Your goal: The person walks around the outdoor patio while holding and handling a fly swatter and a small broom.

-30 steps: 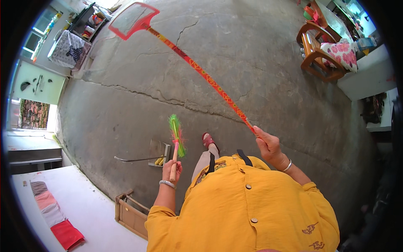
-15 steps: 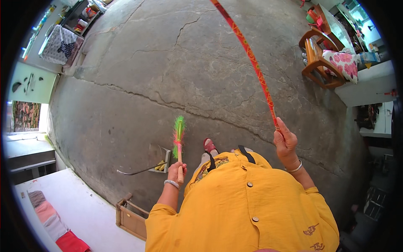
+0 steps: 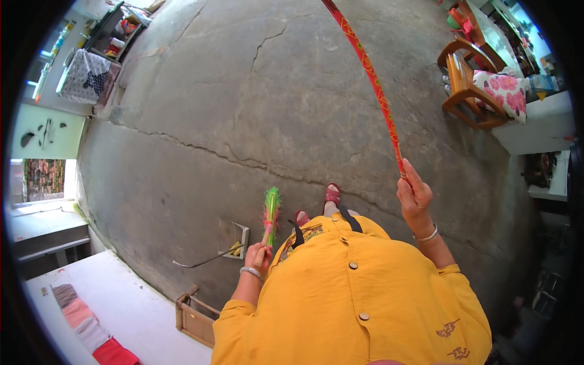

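Observation:
My left hand [image 3: 258,259] is closed around the handle of a small brush [image 3: 271,210] with bright green and pink bristles, its head pointing up and away from me. My right hand [image 3: 415,201], out to the right, grips the end of a long red stick [image 3: 374,85] with a yellow zigzag pattern. The stick slants up and to the left, and its far end runs out of the picture. Below and left of the brush, a dustpan [image 3: 244,242] with a long, thin, curved handle rests on the floor with something yellow in it.
Cracked concrete floor [image 3: 201,115] spreads ahead. A wooden armchair [image 3: 465,91] with a flowered cushion [image 3: 505,94] stands at the far right. At lower left are a white surface [image 3: 134,304] with a folded cloth [image 3: 91,328] and a small wooden stool [image 3: 198,319]. A cloth-covered cabinet [image 3: 88,79] is far left.
The brush has come down and a little to the right with my left hand. The red stick has shifted slightly right. One foot has stepped forward, so both red sandals now show.

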### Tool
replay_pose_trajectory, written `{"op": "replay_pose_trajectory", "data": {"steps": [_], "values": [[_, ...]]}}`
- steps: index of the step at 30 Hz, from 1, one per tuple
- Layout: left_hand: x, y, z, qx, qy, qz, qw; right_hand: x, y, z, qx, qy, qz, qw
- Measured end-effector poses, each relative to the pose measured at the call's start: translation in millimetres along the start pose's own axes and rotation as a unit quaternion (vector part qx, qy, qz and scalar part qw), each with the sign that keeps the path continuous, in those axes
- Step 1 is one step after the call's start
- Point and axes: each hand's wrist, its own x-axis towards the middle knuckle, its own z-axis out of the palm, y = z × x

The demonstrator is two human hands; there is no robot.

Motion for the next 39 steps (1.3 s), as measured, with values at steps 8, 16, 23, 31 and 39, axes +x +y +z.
{"op": "replay_pose_trajectory", "data": {"steps": [8, 16, 23, 31, 39], "values": [[-4, 17, 62, -0.017, 0.031, 0.036, 0.999, 45, 49, -23, 0.002, 0.011, -0.020, 1.000], [5, 39, 97, -0.045, 0.057, 0.077, 0.994, 87, 72, -23, 0.035, 0.010, -0.004, 0.999], [31, 75, 115, -0.027, 0.075, 0.082, 0.993, 129, 70, -1, 0.021, 0.001, -0.001, 1.000], [80, 121, 114, 0.007, 0.104, 0.064, 0.992, 188, 64, 40, -0.005, -0.004, 0.011, 1.000], [88, 167, 143, 0.080, 0.119, 0.037, 0.989, 237, 60, 77, -0.027, -0.005, 0.014, 1.000]]}}
